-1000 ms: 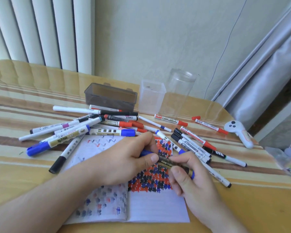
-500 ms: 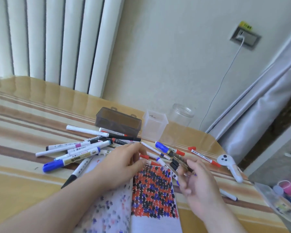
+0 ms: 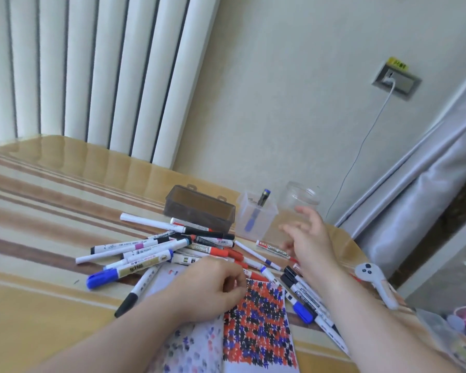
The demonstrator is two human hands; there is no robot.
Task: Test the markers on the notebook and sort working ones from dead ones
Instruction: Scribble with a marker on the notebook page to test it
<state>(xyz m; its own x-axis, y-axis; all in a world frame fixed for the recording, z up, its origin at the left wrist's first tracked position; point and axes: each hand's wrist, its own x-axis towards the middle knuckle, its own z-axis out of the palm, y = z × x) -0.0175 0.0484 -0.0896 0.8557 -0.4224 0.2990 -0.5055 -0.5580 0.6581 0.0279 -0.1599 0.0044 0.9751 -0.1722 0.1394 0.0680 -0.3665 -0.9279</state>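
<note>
Two hands are showing. My right hand point(image 3: 308, 235) is hanging above the table point(image 3: 33, 200) just in front of the clear square cup point(image 3: 257, 215), fingers spread and loose, gripping nothing. My left hand point(image 3: 213, 288) is resting on the open notebook point(image 3: 256, 329), fingers curled under; can't tell if it is pinching anything. One blue-capped marker point(image 3: 256, 215) is standing tilted inside the square cup, cap end down, dark end sticking out above the rim. Beside that cup a round clear jar point(image 3: 301, 197) is sitting, partly behind my right fingers, and a dark smoky box point(image 3: 199, 208) is lying on its other side. Notebook's right page is carrying a dense block of red, blue and black scribbles; left page is showing fainter scattered marks. Most of the markers are lying in a loose pile point(image 3: 156, 251) just beyond the notebook's far edge, some overlapping it. More markers point(image 3: 304, 300) are lying between the notebook and my right forearm. White handheld controller point(image 3: 374, 281) is lying near the table's right edge.
</note>
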